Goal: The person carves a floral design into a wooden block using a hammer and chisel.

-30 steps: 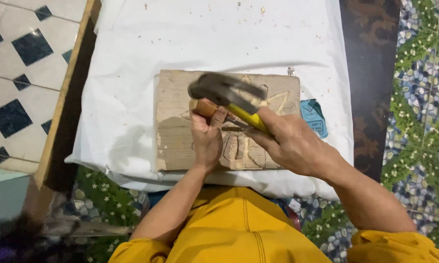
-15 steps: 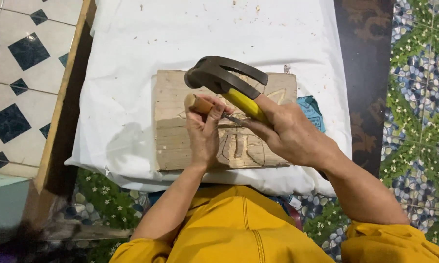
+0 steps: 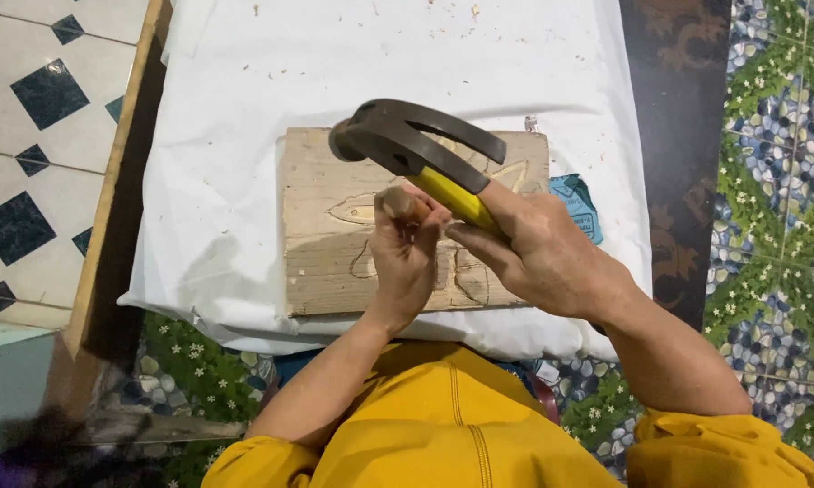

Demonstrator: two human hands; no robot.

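Now it's carving: left hand (image 3: 407, 262) fisted round the chisel (image 3: 398, 202), on the board (image 3: 335, 235) mid-frame; right hand (image 3: 538, 258) grips the hammer (image 3: 407, 145), raised just above. Next needs a square blow on the butt.

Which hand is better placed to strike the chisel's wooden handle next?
Right. The right hand grips the claw hammer, whose head is raised just above the chisel handle; the left hand holds that chisel against the wooden board.
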